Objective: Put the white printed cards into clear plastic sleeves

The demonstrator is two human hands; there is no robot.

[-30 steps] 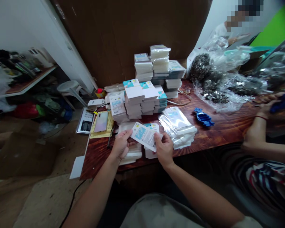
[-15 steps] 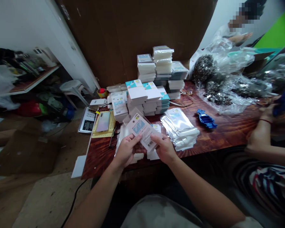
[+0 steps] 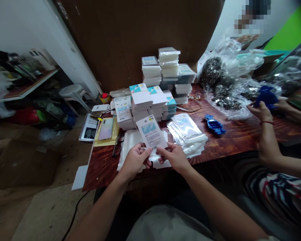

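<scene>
A printed packaging card (image 3: 150,134), white with a blue picture and a yellow mark, stands tilted up between my hands. My left hand (image 3: 136,159) is closed on its lower left corner, thumb on top. At the lower right edge, my right hand (image 3: 175,156) pinches the same card. Whether a clear sleeve surrounds the card, I cannot tell. Under and left of it lies a pile of clear plastic bags (image 3: 128,140). To the right is a loose stack of clear bags (image 3: 187,129). Behind stand stacks of blue-and-white cards (image 3: 141,98).
Taller stacks of packed cards (image 3: 168,63) rise at the back. A phone (image 3: 106,129) rests on a yellow pad at left. A blue plastic part (image 3: 215,125) lies right, near bags of metal pieces (image 3: 225,100). A co-worker's hands (image 3: 264,112) hold another blue part.
The card has turned more upright, and my hands have slid to its lower edge. The co-worker's hands and blue part have moved left and are more in view. The camera view shifted slightly.
</scene>
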